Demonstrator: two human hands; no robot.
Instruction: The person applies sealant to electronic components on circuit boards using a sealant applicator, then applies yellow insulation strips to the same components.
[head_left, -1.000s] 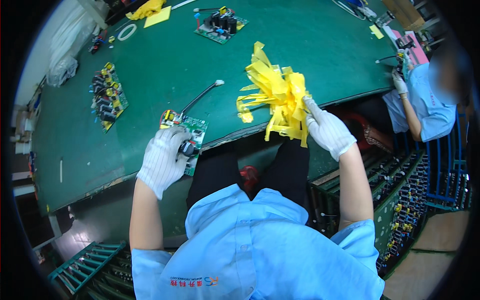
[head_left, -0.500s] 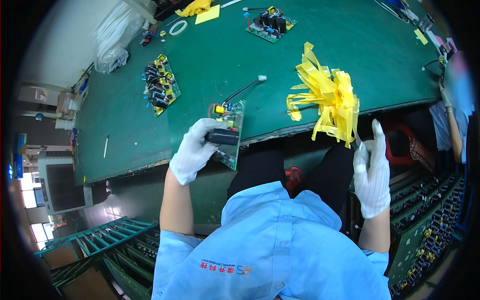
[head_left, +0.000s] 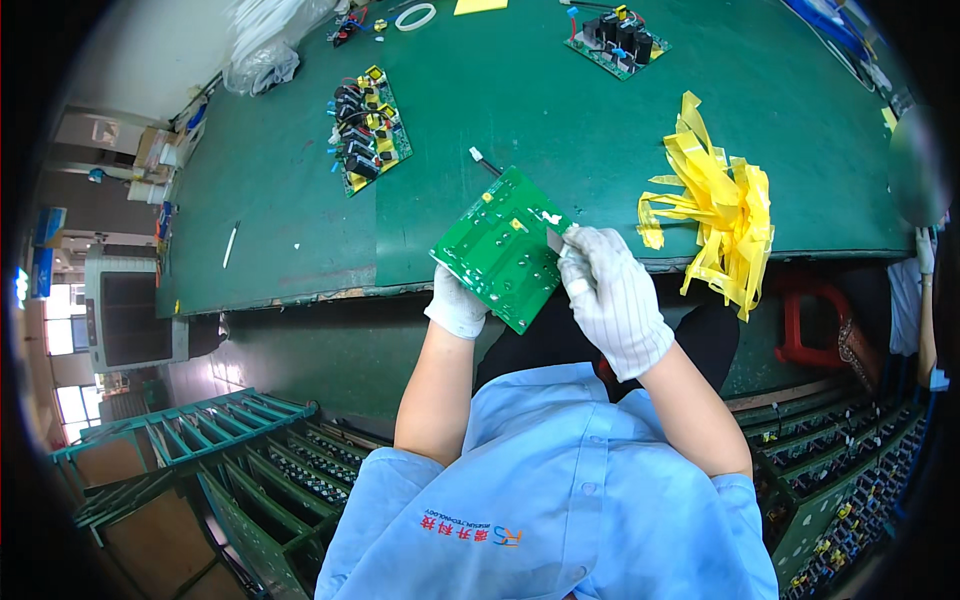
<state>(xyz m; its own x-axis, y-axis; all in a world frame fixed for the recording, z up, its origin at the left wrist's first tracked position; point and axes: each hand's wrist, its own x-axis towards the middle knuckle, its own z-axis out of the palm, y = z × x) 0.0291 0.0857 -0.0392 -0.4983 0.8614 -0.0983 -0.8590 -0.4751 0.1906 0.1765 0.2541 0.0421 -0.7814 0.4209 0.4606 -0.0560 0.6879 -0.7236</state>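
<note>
A green circuit board (head_left: 500, 262) is tilted up at the table's near edge, its soldered underside facing me. Wrapped around its lower left edge is my left hand (head_left: 458, 304), in a white glove, with the fingers partly hidden behind the board. My right hand (head_left: 612, 300), also gloved, pinches a small flat grey blade (head_left: 555, 240) at the board's right edge. Whether the blade touches the board is hard to tell. Beyond the board's top, a dark cable with a white connector (head_left: 476, 154) sticks out. Right of my right hand, a bundle of yellow tape strips (head_left: 735, 215) hangs over the table edge.
On the green table (head_left: 520, 100) lie a populated circuit board (head_left: 368, 132) at left and another circuit board (head_left: 618, 42) at the back. Green racks (head_left: 270, 490) stand low left, with board-filled racks (head_left: 850, 480) low right. A red stool (head_left: 812, 330) and a co-worker's hand (head_left: 925, 250) are at right.
The circuit board has been turned over, so its underside now shows instead of its components. My right hand has come left from beside the yellow strips to the board. The view has shifted.
</note>
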